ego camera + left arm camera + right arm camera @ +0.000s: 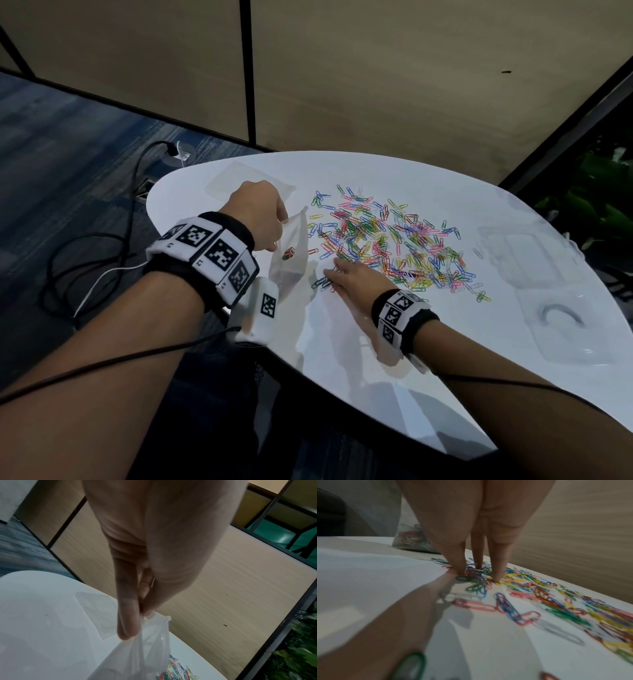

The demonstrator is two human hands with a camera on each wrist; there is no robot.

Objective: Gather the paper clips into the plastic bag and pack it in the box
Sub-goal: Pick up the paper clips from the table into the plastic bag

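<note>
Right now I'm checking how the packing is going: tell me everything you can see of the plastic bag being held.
The plastic bag is small, clear to milky, of thin crinkled film. It hangs roughly upright with its mouth at the top, pinched at the top edge by the left hand; the left wrist view shows a fingertip and thumb gripping a bunched corner. Its bottom rests on the white table, left of the paper clips. A few clips already lie inside it. The right hand works the pile beside it, not touching it.
</note>
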